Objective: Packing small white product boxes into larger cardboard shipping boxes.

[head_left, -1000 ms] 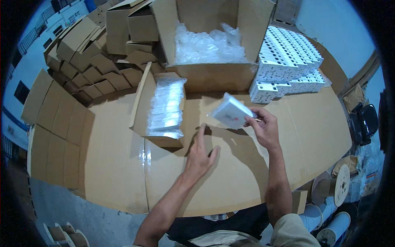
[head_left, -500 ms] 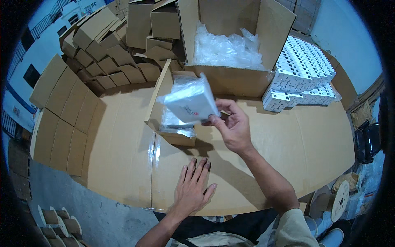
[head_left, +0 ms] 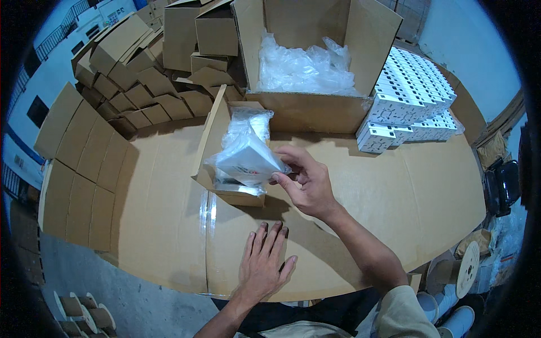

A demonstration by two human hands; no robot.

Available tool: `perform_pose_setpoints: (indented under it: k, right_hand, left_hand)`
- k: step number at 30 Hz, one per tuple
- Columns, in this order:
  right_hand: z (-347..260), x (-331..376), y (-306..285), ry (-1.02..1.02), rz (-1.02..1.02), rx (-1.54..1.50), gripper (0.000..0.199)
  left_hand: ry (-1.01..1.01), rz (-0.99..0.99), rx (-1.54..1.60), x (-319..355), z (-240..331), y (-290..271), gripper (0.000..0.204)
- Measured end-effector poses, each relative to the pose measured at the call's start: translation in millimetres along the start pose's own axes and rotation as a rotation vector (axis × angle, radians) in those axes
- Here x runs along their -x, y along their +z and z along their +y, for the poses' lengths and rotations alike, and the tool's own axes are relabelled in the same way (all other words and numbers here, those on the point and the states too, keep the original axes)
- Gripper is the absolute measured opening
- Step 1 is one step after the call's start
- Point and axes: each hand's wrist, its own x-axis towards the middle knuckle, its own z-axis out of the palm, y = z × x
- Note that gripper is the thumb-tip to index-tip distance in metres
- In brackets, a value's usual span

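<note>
The person's right forearm slants in from the lower right, reaching up and to the left, with the right hand (head_left: 309, 183) beside the open end of a narrow carton (head_left: 239, 199). The left forearm rises from the lower edge, and the left hand (head_left: 264, 262) lies palm down on the cardboard-covered table (head_left: 169, 225), fingers pointing away from the body.

The packet (head_left: 248, 160) is flat and white, in loose clear plastic, with a small dark and red print on its face. It sits tilted over the near part of the carton, in front of other wrapped packets (head_left: 251, 120); whether it touches them cannot be told.

The right thumb and fingers pinch the packet's right corner. The left hand's 4 fingers are slightly parted, its thumb spread outward, holding nothing visible.
</note>
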Motion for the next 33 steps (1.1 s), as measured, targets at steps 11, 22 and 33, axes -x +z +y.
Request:
perform_pose_setpoints:
  k: [11, 22, 33]
  right_hand:
    - [-20.7, -10.9, 9.0, -0.354, -0.314, 0.662, 0.050]
    - [-21.2, -30.4, 20.9, -0.243, -0.525, 0.833, 0.045]
    - [18.6, -12.7, 14.2, -0.457, -0.640, 0.793, 0.073]
  left_hand:
    - [-0.006, 0.009, -0.008, -0.4, 0.0, 0.3, 0.072]
    - [0.006, 0.017, 0.006, 0.0, 0.3, 0.2, 0.072]
    - [0.006, 0.012, -0.031, 1.4, 1.2, 0.5, 0.072]
